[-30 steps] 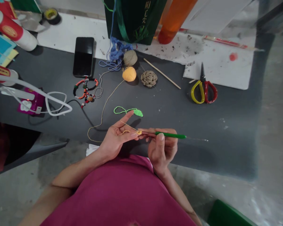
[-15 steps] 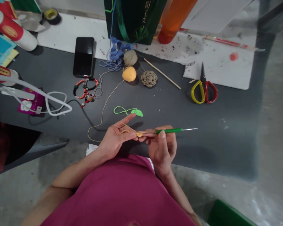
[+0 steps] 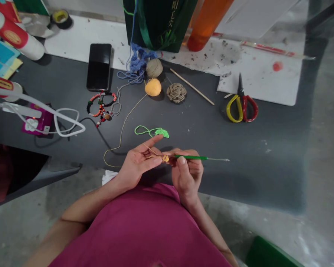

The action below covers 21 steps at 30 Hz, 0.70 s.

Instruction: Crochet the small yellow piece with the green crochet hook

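Yellow crochet piece (image 3: 166, 158): between the hands; apparently just started, most stitching left. Left hand (image 3: 135, 165): pinching the piece, index finger extended. Right hand (image 3: 187, 176): gripping the green-handled hook (image 3: 191, 157) near-horizontally, right of the piece. Beyond the piece: green leaf-shaped piece (image 3: 162, 132), then yellow yarn ball (image 3: 153, 87).

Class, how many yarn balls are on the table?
2: a yellow yarn ball, left of the brown crocheted rosette, and a beige yarn ball beyond the yellow one, beside the tangled blue yarn. The dark green bag could hide more.
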### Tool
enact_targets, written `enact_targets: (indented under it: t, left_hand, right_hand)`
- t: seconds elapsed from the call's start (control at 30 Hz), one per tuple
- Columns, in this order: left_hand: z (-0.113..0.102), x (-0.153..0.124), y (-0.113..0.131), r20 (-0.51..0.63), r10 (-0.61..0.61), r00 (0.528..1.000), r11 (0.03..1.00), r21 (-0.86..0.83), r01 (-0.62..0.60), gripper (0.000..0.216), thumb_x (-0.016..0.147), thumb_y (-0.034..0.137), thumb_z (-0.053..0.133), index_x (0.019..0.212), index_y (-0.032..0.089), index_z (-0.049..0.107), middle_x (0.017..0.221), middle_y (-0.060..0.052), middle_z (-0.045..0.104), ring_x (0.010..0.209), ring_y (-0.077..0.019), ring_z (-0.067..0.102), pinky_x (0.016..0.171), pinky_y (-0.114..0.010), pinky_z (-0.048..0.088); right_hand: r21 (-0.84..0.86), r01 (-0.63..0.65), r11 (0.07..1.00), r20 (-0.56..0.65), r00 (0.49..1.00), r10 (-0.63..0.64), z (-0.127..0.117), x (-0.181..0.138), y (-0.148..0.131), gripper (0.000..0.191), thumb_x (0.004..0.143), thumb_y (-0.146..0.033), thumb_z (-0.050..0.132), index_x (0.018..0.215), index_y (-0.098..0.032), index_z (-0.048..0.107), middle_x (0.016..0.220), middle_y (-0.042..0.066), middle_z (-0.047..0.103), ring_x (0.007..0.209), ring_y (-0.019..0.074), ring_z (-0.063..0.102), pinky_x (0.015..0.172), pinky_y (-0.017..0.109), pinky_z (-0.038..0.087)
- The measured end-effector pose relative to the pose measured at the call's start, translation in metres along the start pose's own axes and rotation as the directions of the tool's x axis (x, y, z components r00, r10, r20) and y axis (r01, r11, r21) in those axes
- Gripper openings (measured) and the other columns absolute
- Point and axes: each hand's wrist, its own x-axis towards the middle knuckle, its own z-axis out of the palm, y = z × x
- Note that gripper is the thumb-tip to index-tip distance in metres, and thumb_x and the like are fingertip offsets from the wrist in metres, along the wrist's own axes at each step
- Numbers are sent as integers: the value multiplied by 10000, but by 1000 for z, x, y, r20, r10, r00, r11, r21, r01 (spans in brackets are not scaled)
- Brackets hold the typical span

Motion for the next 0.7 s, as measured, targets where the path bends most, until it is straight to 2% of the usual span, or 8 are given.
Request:
enact_targets:
  t: [0.07, 0.13, 0.23, 0.3, 0.37, 0.5, 0.6, 0.7]
  left_hand:
    - [1, 0, 0, -10, 12, 1000, 1000, 9, -12, 543, 720, 236, 892, 1243, 251, 747, 761, 35, 715, 750, -112, 671, 834, -277, 531]
    - [2, 0, 0, -36, 16, 999, 1000, 21, -15, 585, 714, 226, 897, 1274, 247, 730, 739, 35, 713, 723, -117, 663, 816, -283, 533]
    - [3, 0, -1, -62, 10, 998, 1000, -1, -10, 677, 695, 213, 909, 1334, 249, 691, 722, 45, 708, 696, -103, 643, 786, -261, 524]
    - [4, 0, -2, -57, -13, 998, 999, -42, 11, 706, 686, 210, 916, 1350, 247, 679, 710, 57, 701, 683, -86, 632, 777, -242, 513]
    - [4, 0, -1, -40, -48, 998, 996, -81, 45, 711, 688, 210, 914, 1356, 239, 673, 696, 64, 699, 677, -79, 633, 787, -242, 509]
    - [5, 1, 2, -17, -113, 993, 986, -124, 110, 744, 669, 183, 918, 1367, 231, 665, 684, 65, 712, 666, -89, 651, 810, -271, 515]
    - [6, 1, 3, -14, -135, 991, 982, -132, 132, 721, 674, 175, 912, 1352, 237, 676, 655, 74, 700, 665, -93, 656, 827, -282, 511]
    - [5, 1, 4, 1, -125, 992, 986, -114, 125, 704, 697, 190, 896, 1362, 237, 669, 630, 78, 683, 665, -91, 648, 830, -280, 501]
  right_hand:
    - [-75, 69, 995, 55, 996, -65, -4, 0, -4, 86, 969, -271, 603, 996, -274, 684, 823, 0, 790, 732, 169, 758, 600, 306, 591]
    - [-185, 213, 959, 126, 973, -192, -7, 2, -6, 190, 960, -179, 594, 1075, -287, 701, 905, 13, 816, 783, 179, 771, 654, 339, 611]
    - [-366, 478, 798, 275, 875, -398, -9, 4, -7, 330, 909, -100, 641, 1157, -308, 704, 1006, 25, 838, 813, 201, 797, 686, 374, 631]
    - [-425, 552, 717, 306, 833, -461, -9, 4, -5, 356, 882, -97, 681, 1156, -322, 717, 1019, 21, 840, 802, 211, 802, 663, 374, 628]
    - [-408, 499, 765, 232, 867, -441, -7, 3, -3, 331, 885, -111, 686, 1127, -332, 732, 997, 8, 838, 793, 204, 796, 669, 375, 624]
    - [-176, 265, 948, 63, 964, -258, -2, -3, 3, 214, 929, -175, 658, 1053, -324, 746, 908, -6, 822, 794, 182, 772, 729, 376, 622]
    - [-88, 175, 981, -31, 983, -178, 0, -5, 6, 91, 938, -263, 660, 982, -293, 735, 811, -8, 779, 708, 169, 744, 637, 333, 605]
    - [-109, 111, 988, -132, 983, -126, -1, -7, 6, 69, 949, -314, 639, 957, -267, 690, 786, -21, 732, 646, 147, 724, 540, 275, 556]
